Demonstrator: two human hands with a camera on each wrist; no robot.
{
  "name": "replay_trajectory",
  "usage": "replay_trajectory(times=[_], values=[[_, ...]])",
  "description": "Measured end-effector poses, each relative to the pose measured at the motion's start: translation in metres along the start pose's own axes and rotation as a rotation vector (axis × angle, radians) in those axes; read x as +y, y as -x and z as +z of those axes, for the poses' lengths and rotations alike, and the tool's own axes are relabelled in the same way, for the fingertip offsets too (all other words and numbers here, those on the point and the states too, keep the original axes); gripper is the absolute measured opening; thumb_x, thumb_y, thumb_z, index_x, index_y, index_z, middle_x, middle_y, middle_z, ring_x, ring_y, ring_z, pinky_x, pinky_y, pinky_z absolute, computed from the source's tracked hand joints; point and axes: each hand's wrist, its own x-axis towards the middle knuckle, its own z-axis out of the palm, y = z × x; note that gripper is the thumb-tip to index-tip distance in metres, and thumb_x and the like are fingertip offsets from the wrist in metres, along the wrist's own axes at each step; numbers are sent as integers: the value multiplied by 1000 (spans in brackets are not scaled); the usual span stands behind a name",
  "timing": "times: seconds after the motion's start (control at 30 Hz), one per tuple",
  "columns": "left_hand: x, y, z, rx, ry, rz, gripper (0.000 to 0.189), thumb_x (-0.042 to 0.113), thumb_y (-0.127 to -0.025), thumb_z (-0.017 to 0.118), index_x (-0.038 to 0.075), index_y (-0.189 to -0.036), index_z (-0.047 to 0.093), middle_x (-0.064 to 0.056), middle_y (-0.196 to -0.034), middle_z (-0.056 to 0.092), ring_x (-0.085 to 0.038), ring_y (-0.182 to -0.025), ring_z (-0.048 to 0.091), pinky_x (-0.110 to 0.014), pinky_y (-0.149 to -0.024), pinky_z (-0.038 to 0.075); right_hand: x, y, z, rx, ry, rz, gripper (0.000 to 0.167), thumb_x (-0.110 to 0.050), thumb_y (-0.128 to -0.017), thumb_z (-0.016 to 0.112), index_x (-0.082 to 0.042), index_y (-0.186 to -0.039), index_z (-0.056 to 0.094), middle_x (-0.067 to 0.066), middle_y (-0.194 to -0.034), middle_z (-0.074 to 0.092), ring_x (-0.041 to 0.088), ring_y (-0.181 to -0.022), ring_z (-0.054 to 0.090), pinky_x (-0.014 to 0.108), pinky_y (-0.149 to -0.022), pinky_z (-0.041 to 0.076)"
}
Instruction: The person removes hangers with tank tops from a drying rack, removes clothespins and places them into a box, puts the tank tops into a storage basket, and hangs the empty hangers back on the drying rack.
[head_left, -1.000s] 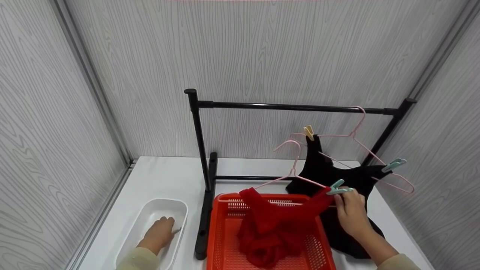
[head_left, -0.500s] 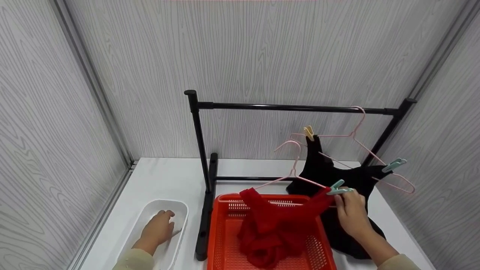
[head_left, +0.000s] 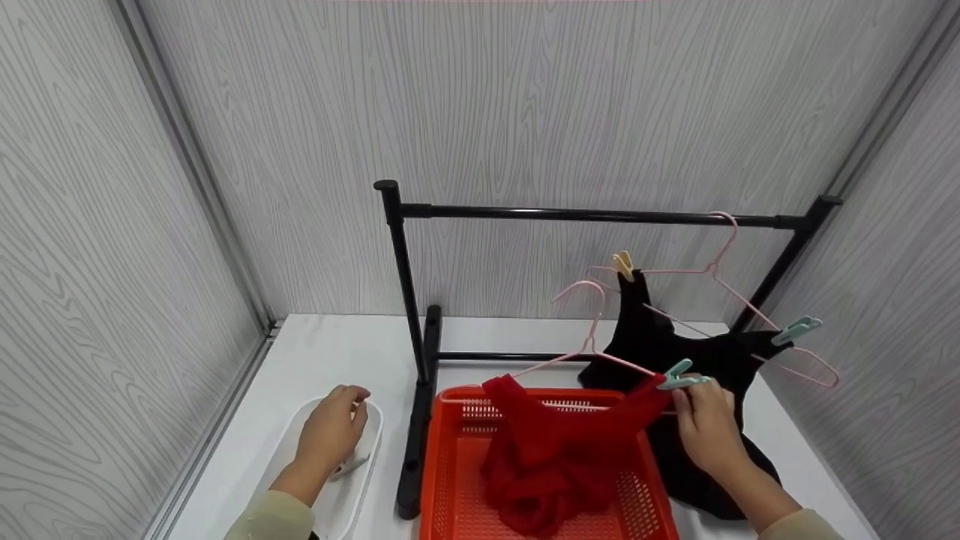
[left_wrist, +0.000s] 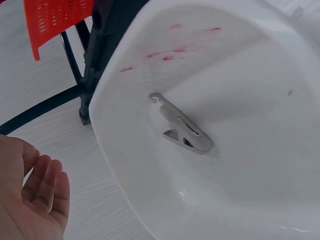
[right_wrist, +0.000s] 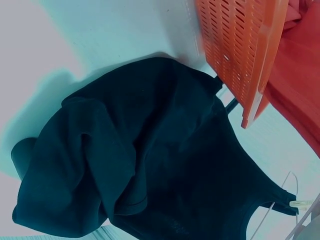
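My right hand (head_left: 709, 431) grips the right end of a pink clothes hanger (head_left: 589, 345), whose hook is off the rail. Over it hangs a red strappy top (head_left: 570, 442), its right strap pinned by a teal clothespin (head_left: 679, 379) at my fingers; no pin shows on the left strap. My left hand (head_left: 334, 427) hovers over the white tray (head_left: 373, 480), fingers loosely bent. In the left wrist view, nothing shows in that hand (left_wrist: 37, 192), though some fingertips are hidden. A grey clothespin (left_wrist: 185, 125) lies in the tray, apart from the hand.
Behind stands a black garment rack (head_left: 540, 214). A black top (head_left: 675, 360) hangs there from another pink hanger (head_left: 724, 255), with yellow (head_left: 622, 264) and teal (head_left: 797, 330) clothespins. An orange-red basket (head_left: 442, 465) sits below the red top. Patterned walls (head_left: 337, 112) enclose the table.
My left hand has risen up and to the right from inside the tray, its fingers loosening. The grey clothespin stays in the tray. My right hand and the red top hold still.
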Motion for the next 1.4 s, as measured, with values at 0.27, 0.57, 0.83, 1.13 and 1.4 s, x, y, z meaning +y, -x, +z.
replay_trajectory(times=[0.27, 0.57, 0.83, 1.13, 1.4], values=[[23, -6, -15, 100, 22, 93, 18, 12, -98, 62, 6, -114, 68, -7, -112, 66, -26, -99, 67, -44, -81, 55, 0, 1, 2, -1, -19, 9, 16, 10, -89, 61, 1, -102, 61, 18, -97, 63, 35, -94, 54, 49, -81, 31], [65, -12, -35, 173, 84, 200, 18, 10, -96, 65, 8, -114, 68, -6, -111, 66, -24, -99, 66, -41, -83, 55, -1, 3, 3, 10, -25, 14, 16, 11, -88, 61, 2, -102, 61, 18, -98, 64, 35, -95, 54, 48, -81, 31], [100, -15, -36, 269, 1, 432, 16, 9, -94, 68, 10, -109, 68, -4, -103, 66, -22, -92, 65, -36, -80, 56, -3, 2, 5, -25, -20, 9, 16, 9, -90, 61, 1, -103, 61, 18, -100, 65, 32, -96, 53, 46, -81, 30], [137, -24, -32, 291, -28, 556, 14, 11, -95, 64, 11, -108, 68, -2, -102, 65, -18, -90, 64, -32, -82, 55, -6, 0, 8, -20, -18, -3, 15, 9, -89, 62, 1, -102, 62, 18, -99, 65, 33, -92, 54, 46, -81, 31], [174, -25, -23, 280, -7, 636, 15, 9, -95, 63, 11, -108, 69, -1, -102, 66, -18, -92, 64, -32, -86, 54, -7, 0, 12, -30, -14, -3, 17, 8, -90, 62, -1, -105, 62, 17, -98, 65, 31, -90, 53, 46, -80, 31]])
